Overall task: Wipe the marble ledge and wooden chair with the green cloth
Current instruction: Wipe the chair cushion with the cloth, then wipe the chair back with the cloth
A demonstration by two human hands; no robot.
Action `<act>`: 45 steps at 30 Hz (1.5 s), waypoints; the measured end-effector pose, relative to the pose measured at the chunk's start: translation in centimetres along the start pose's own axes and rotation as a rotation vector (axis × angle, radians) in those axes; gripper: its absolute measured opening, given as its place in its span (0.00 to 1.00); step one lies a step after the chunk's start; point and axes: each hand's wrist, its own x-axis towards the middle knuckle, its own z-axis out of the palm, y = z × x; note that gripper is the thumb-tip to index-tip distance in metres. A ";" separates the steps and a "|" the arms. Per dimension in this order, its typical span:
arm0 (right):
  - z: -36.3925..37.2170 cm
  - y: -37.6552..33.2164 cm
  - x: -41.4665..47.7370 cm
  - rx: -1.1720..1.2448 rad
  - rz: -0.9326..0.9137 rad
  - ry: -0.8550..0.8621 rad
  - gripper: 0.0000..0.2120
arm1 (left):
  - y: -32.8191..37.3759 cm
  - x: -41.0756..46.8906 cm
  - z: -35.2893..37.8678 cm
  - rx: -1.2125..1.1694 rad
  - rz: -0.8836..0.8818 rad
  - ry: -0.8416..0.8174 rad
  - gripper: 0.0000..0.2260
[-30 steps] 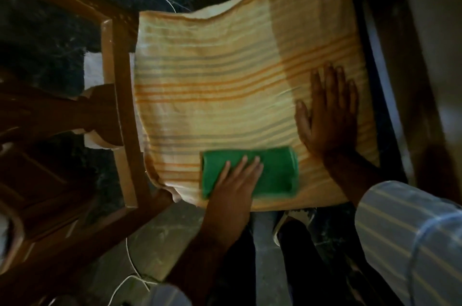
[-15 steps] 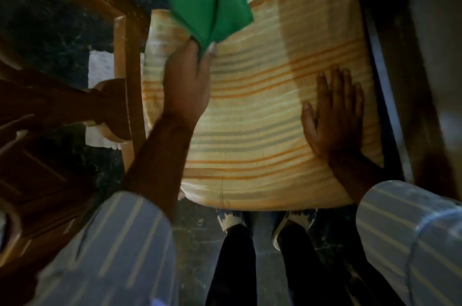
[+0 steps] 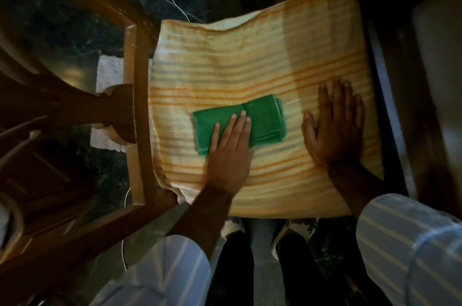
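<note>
Flat-palm grip: left hand is spread open, nothing clasped, and the folded green cloth is pinned on the striped seat cover of the wooden chair. Cloth is judged soft, light, easily bunched; best pressed mid-fold. Right hand is laid open, empty, beside it. No writing is seen.

left hand flat on folded green cloth | cloth on striped seat cover | right hand flat beside, apart | wooden chair frame left
</note>
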 end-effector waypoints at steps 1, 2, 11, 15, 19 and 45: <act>0.0 -0.2 0.1 0.001 0.009 -0.005 0.31 | -0.1 -0.1 -0.1 -0.001 -0.003 -0.019 0.29; 0.0 -0.7 0.2 0.008 0.041 -0.008 0.31 | -0.2 0.1 -0.5 -0.015 0.001 -0.038 0.30; -3.3 -7.4 2.3 0.771 0.140 -0.250 0.19 | -3.3 0.3 -4.8 -0.350 -0.626 0.272 0.21; -4.0 -9.2 2.4 0.904 0.505 -0.400 0.25 | -3.8 1.2 -5.9 -0.790 -0.857 0.130 0.22; -4.7 -9.6 2.9 0.955 0.632 -0.636 0.17 | -5.0 1.7 -6.7 -1.084 -0.909 -0.015 0.13; -28.9 -26.1 10.9 1.708 0.442 -0.663 0.09 | -4.7 -3.4 -48.1 -0.214 -0.537 0.601 0.16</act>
